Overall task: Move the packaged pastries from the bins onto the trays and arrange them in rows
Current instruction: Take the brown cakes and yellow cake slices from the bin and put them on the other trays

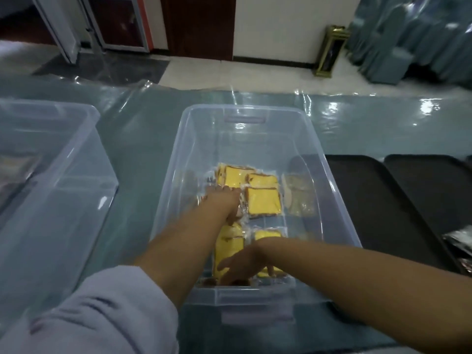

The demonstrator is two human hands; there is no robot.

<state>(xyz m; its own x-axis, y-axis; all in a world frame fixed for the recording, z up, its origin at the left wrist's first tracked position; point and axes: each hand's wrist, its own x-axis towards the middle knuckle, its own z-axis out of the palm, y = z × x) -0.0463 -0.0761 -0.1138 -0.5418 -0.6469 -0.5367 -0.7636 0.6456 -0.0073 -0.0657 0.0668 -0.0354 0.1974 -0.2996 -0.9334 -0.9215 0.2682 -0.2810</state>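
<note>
Packaged pastries (263, 204): yellow cake slices in clear wrappers, lying flat on the floor of the middle clear plastic bin (339, 200), some at its centre, more toward the near wall. Largest first: teal table cover (138, 154) under everything; second clear bin (76, 159) to the left, apart from the first; black trays (378, 200) to the right, the nearest just beside the middle bin, a silvery packet (459, 238) at the right edge. Both arms reaching down into the middle bin. Left hand (224, 200), lilac sleeve (102, 315) pushed up, fingers down among the centre wrappers; grip cannot be told. Right hand (245, 261) with fingers spread, resting on the near pastries.
</note>
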